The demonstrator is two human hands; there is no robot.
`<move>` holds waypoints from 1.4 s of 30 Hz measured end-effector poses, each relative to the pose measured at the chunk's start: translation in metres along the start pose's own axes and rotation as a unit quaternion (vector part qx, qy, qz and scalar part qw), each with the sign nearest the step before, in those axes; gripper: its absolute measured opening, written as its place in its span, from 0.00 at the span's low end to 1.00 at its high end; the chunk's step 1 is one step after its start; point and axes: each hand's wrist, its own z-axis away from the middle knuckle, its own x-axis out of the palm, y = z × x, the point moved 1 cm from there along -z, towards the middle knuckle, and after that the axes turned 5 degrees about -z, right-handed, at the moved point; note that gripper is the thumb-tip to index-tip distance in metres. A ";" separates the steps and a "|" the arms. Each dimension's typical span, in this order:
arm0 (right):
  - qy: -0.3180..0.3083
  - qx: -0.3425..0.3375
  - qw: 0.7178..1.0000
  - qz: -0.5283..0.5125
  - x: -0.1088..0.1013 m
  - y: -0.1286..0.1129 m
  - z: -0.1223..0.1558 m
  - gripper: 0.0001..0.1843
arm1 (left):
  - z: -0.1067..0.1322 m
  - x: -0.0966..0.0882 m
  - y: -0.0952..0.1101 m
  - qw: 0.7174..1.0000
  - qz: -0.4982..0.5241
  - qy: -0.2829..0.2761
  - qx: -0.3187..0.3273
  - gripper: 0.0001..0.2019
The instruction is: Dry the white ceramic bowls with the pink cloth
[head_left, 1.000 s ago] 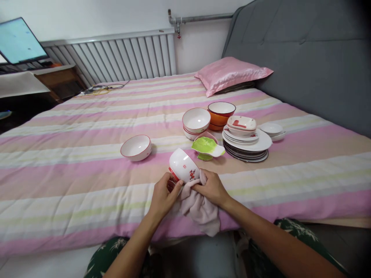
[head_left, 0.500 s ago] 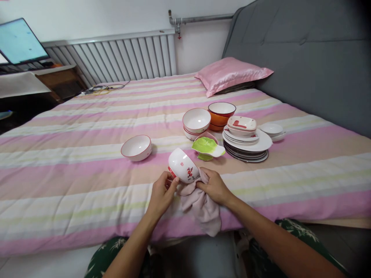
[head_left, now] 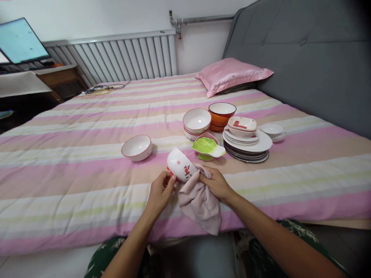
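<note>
A white bowl (head_left: 180, 164) with red flowers is tipped on its side above the near part of the bed. My left hand (head_left: 160, 192) grips it by its red foot, thumb on the near side. My right hand (head_left: 216, 184) is closed on a pale pink cloth (head_left: 199, 202), pressing it against the bowl's lower right rim; the rest of the cloth hangs down toward the bed edge. The fingers of my right hand are partly hidden by the cloth. Left of the held bowl, a similar red-rimmed bowl (head_left: 136, 148) stands upright on the striped cover.
Beyond my hands stand stacked white bowls (head_left: 197, 120), orange bowls (head_left: 218, 119), a green leaf-shaped dish (head_left: 205, 146), a pile of plates (head_left: 263, 142) and small white dishes (head_left: 271, 129). A pink pillow (head_left: 233, 74) lies near the grey headboard (head_left: 298, 58). Cables (head_left: 107, 88) lie at the far left.
The bowl and my left hand have shifted slightly left. My right hand has turned a little, and the cloth's folds by the rim have changed shape. The other dishes stay put.
</note>
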 end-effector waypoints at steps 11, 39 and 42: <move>-0.007 -0.030 0.996 0.088 -0.002 -0.004 -0.001 0.15 | -0.002 0.002 -0.012 1.000 -0.022 -0.005 -0.001 0.15; -0.025 -0.020 0.999 0.034 -0.002 -0.028 0.003 0.14 | 0.007 0.003 0.007 0.991 0.109 -0.072 -0.001 0.13; -0.016 -0.013 0.999 0.027 -0.003 -0.024 0.001 0.15 | 0.006 0.005 0.005 0.993 0.099 -0.057 -0.013 0.14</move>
